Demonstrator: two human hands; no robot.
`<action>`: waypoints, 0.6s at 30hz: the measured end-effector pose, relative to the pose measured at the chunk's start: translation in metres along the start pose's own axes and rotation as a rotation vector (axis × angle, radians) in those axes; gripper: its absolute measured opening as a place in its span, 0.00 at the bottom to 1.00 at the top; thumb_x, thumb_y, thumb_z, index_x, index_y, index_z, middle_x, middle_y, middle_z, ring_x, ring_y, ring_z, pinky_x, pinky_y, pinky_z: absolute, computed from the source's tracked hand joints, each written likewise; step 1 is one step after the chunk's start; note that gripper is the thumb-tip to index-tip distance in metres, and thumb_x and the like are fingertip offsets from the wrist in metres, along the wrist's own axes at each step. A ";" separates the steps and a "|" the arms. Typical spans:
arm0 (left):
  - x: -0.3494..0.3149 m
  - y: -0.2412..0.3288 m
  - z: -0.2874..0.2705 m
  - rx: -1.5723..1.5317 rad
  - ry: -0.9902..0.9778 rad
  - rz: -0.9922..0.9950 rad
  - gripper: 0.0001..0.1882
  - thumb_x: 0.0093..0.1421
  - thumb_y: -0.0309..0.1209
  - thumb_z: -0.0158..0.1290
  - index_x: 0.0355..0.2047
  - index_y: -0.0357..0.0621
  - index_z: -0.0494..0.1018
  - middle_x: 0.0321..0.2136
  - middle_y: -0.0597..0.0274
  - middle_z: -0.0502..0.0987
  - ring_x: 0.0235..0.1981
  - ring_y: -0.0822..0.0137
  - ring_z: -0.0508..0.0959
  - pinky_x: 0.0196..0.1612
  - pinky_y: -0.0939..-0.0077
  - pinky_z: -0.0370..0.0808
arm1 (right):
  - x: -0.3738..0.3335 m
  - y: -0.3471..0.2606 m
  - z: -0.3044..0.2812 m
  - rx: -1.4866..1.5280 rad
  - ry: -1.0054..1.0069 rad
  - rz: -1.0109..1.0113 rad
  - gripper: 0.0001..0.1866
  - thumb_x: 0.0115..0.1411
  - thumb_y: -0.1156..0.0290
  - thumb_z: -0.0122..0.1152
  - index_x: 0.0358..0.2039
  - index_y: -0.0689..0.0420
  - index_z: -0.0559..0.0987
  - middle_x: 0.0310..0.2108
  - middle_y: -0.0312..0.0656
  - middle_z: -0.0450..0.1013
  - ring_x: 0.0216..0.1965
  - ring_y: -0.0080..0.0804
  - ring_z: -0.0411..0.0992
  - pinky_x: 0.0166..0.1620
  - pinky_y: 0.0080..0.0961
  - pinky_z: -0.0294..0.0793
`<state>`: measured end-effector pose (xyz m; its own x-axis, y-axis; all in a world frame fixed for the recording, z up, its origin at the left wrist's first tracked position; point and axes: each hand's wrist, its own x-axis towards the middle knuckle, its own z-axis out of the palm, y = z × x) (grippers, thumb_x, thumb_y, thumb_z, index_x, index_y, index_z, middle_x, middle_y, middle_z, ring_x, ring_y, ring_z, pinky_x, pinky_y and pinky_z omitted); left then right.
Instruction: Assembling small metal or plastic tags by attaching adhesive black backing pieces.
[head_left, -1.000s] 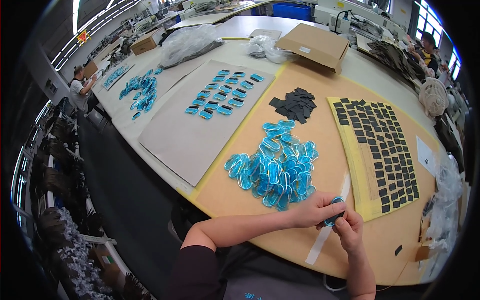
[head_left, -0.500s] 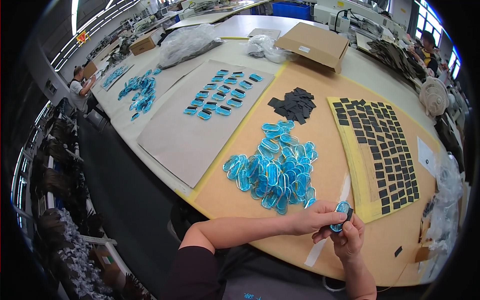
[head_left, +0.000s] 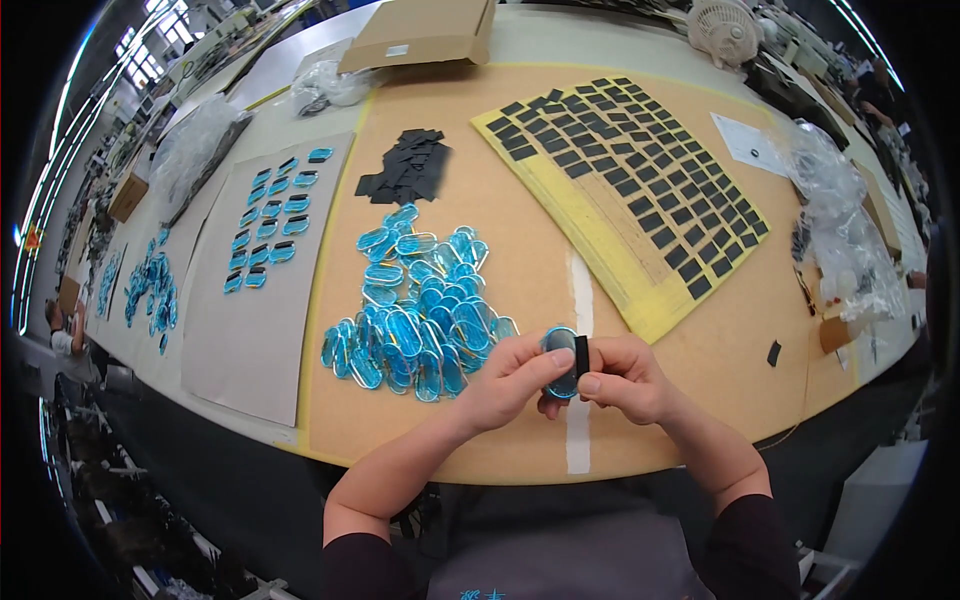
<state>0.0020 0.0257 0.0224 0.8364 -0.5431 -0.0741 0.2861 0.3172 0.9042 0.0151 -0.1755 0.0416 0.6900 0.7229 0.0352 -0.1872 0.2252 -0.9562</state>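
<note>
Near the table's front edge, my left hand [head_left: 508, 378] pinches a blue, glossy oval patch [head_left: 563, 372] with a pale rim, its thumb across the face. My right hand [head_left: 628, 380] grips a small black strip [head_left: 582, 356] between thumb and fingers, at the patch's right edge. Whether the strip is joined to the patch cannot be seen. A heap of similar blue oval patches [head_left: 430, 325] lies just beyond my left hand. Behind that heap is a pile of loose black rectangles [head_left: 405, 165].
A yellow sheet [head_left: 640, 305] with rows of black rectangles lies to the right. On the left, a grey board [head_left: 240, 345] bears several blue patches with black strips. Farther off are a cardboard box [head_left: 420, 35], clear plastic bags [head_left: 835, 200] and a white fan [head_left: 725, 30].
The view has swung to the right. My hands still hold the patch; the right fingers now grip the black strip, which stands more upright at the patch's edge.
</note>
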 end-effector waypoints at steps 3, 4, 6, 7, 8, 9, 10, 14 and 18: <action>0.006 0.002 -0.001 0.003 0.045 0.007 0.14 0.69 0.38 0.43 0.34 0.40 0.70 0.23 0.65 0.73 0.21 0.77 0.73 0.24 0.85 0.71 | -0.003 0.005 -0.009 -0.004 0.017 -0.028 0.13 0.65 0.73 0.52 0.22 0.59 0.67 0.27 0.38 0.71 0.36 0.26 0.75 0.37 0.23 0.70; 0.008 0.002 -0.001 0.025 0.048 0.017 0.14 0.70 0.37 0.43 0.33 0.40 0.70 0.23 0.65 0.73 0.21 0.77 0.73 0.24 0.85 0.71 | -0.006 0.007 -0.012 -0.057 0.027 -0.006 0.14 0.65 0.73 0.52 0.22 0.60 0.67 0.26 0.38 0.71 0.36 0.25 0.75 0.38 0.23 0.70; 0.008 0.001 0.002 0.058 0.058 0.006 0.13 0.70 0.36 0.42 0.32 0.40 0.68 0.23 0.64 0.73 0.20 0.78 0.72 0.23 0.85 0.70 | -0.009 0.015 -0.015 -0.077 0.032 -0.003 0.14 0.64 0.73 0.53 0.21 0.60 0.68 0.25 0.37 0.72 0.34 0.22 0.73 0.39 0.22 0.70; 0.008 -0.001 0.003 0.057 0.055 0.001 0.13 0.70 0.36 0.42 0.32 0.40 0.68 0.23 0.64 0.73 0.20 0.78 0.72 0.23 0.85 0.70 | -0.010 0.017 -0.013 -0.075 0.037 -0.003 0.14 0.64 0.73 0.53 0.21 0.60 0.68 0.25 0.37 0.72 0.34 0.22 0.73 0.39 0.22 0.70; 0.008 -0.002 0.004 0.053 0.037 0.018 0.13 0.70 0.36 0.42 0.32 0.40 0.68 0.23 0.64 0.73 0.20 0.78 0.72 0.23 0.85 0.70 | -0.009 0.018 -0.008 -0.015 0.032 -0.062 0.13 0.64 0.73 0.53 0.22 0.60 0.68 0.26 0.37 0.73 0.34 0.21 0.73 0.39 0.21 0.71; 0.006 -0.003 0.004 0.050 0.020 0.035 0.13 0.70 0.36 0.42 0.32 0.40 0.68 0.23 0.64 0.73 0.20 0.78 0.72 0.23 0.85 0.70 | -0.008 0.020 -0.004 0.046 0.026 -0.120 0.12 0.64 0.73 0.53 0.22 0.60 0.68 0.28 0.38 0.74 0.35 0.21 0.73 0.39 0.20 0.71; 0.005 -0.004 0.005 0.049 0.018 0.032 0.13 0.70 0.36 0.42 0.32 0.40 0.68 0.23 0.64 0.73 0.20 0.78 0.72 0.23 0.85 0.70 | -0.008 0.022 -0.004 0.047 0.029 -0.120 0.12 0.64 0.73 0.53 0.22 0.60 0.68 0.28 0.38 0.74 0.35 0.21 0.73 0.39 0.20 0.71; 0.002 -0.006 0.004 0.087 0.024 0.015 0.13 0.70 0.35 0.42 0.32 0.40 0.69 0.22 0.65 0.73 0.19 0.79 0.72 0.21 0.86 0.69 | -0.006 0.019 -0.008 -0.005 0.005 -0.077 0.09 0.65 0.73 0.53 0.28 0.63 0.73 0.30 0.38 0.75 0.35 0.20 0.73 0.39 0.20 0.72; 0.003 -0.004 0.005 0.081 0.007 -0.009 0.13 0.69 0.34 0.42 0.31 0.40 0.69 0.22 0.66 0.73 0.19 0.79 0.73 0.21 0.86 0.68 | -0.007 0.013 -0.008 -0.035 0.009 -0.004 0.09 0.66 0.70 0.53 0.34 0.64 0.75 0.31 0.38 0.75 0.36 0.20 0.73 0.40 0.19 0.72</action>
<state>0.0008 0.0188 0.0209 0.8372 -0.5403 -0.0848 0.2551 0.2486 0.9344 0.0137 -0.1825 0.0271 0.6972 0.7160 0.0365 -0.1602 0.2052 -0.9655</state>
